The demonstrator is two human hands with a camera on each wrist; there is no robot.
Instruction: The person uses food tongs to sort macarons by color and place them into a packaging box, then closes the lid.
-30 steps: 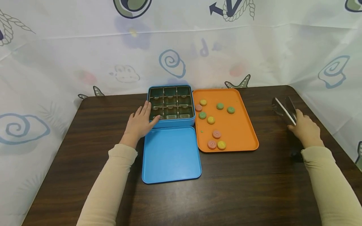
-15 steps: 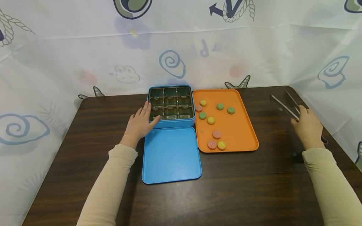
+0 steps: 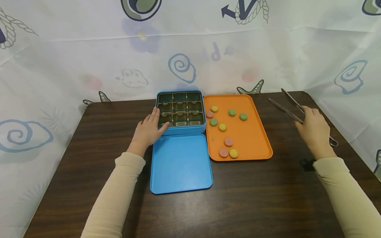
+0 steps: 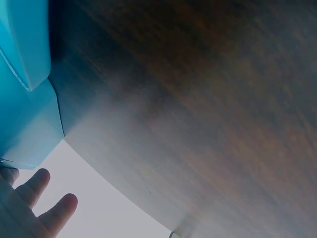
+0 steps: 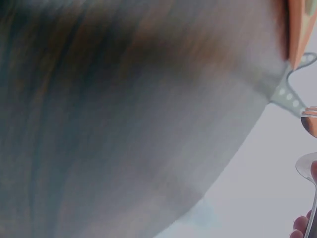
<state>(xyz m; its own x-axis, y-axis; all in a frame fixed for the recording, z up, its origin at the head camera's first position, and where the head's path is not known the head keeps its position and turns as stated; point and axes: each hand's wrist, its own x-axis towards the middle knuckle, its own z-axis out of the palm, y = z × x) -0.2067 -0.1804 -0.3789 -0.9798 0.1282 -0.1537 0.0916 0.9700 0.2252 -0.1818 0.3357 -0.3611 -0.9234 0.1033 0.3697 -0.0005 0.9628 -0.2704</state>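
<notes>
My left hand (image 3: 146,130) rests with extended fingers against the left side and front corner of a blue tin box (image 3: 184,130). Inside that box is a dark plastic insert (image 3: 180,106) divided into several square compartments. My right hand (image 3: 314,132) grips metal tongs (image 3: 285,110) whose two arms spread apart toward the back of the table. In the right wrist view, one spoon-shaped tong end (image 5: 305,166) and a slotted one (image 5: 310,124) show. Several small round macaron-like pieces, such as a yellow one (image 3: 233,153) and a green one (image 3: 243,116), lie on an orange tray (image 3: 253,142).
A flat blue lid (image 3: 181,165) lies in front of the box. The orange tray stands directly right of the box on a dark wooden table (image 3: 253,198). Printed white cloth (image 3: 208,59) hangs behind the table. Beside the right wrist is a small black object (image 3: 306,164).
My right hand has lifted the tongs and moved slightly left, their arms now spread wider and pointing toward the tray's far side. The left hand, box, lid and tray have stayed put.
</notes>
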